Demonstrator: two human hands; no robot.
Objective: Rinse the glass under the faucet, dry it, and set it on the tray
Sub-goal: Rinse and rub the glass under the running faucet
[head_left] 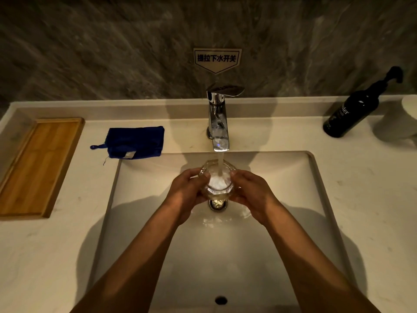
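Dim bathroom, dark veined stone wall, pale marble-look counter (361, 199) with a white rectangular inset sink (293, 177). Chrome single-lever faucet (217, 118) was running, stream dropping straight into the clear faceted drinking glass (216, 179).

Glass was held upright over the chrome drain (217, 204), mouth up, directly under the spout, froth visible inside. Left hand (187, 190) was curled around the glass's left side, fingers closed on the wall. Right hand (250, 190) was wrapped the same way on the right side. Both were clamped on the glass, neither free.

Step in hand, as I read it: the rinse. Nothing dried or placed yet.

To do it well:
- Keep the stream centred in the mouth so it doesn't splash off the rim onto the counter.
- Tilt and rotate so water sweeps the whole inner wall, then dump and let the outside get a pass too.
- Wet faceted glass is likely slippery; keep one hand fully closed on it whenever the other lets go.
- Shut the lever before leaving the sink.

Folded dark-blue cloth (135, 141) sat on the counter left of the faucet, near the sink's back-left corner: probably the drying cloth. Rectangular bamboo tray (13, 177) was further left, well apart from the sink. Black pump bottle (352, 111) at far right, not relevant.
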